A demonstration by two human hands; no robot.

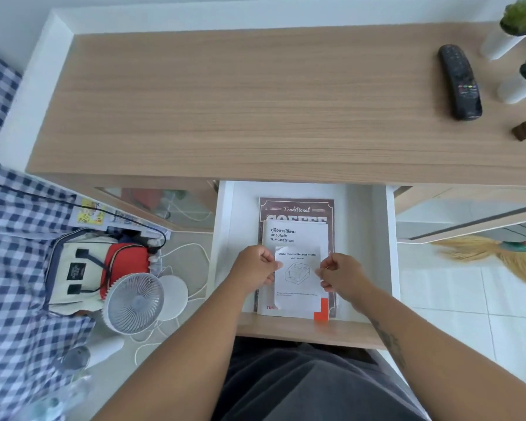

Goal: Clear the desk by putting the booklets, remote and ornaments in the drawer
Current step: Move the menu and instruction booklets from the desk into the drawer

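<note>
Two hands on one booklet | your left hand point(257, 265) and right hand point(343, 276) pinch the small printer booklet point(298, 276) by its side edges, over two larger booklets in the open drawer point(362, 214) | remote point(460, 82) far right on table point(225, 101), beside two potted ornaments point(510, 28)

A lived-in room at home, likely a bedroom.
A checked bedspread point(9, 208) lies left of the wood counter point(225, 101); a small fan point(134, 302), bags point(82, 268) and cables sit on the tiled floor point(468, 299), with potted cacti point(516, 25), a TV remote point(460, 82) and a straw broom point(498, 256).
</note>
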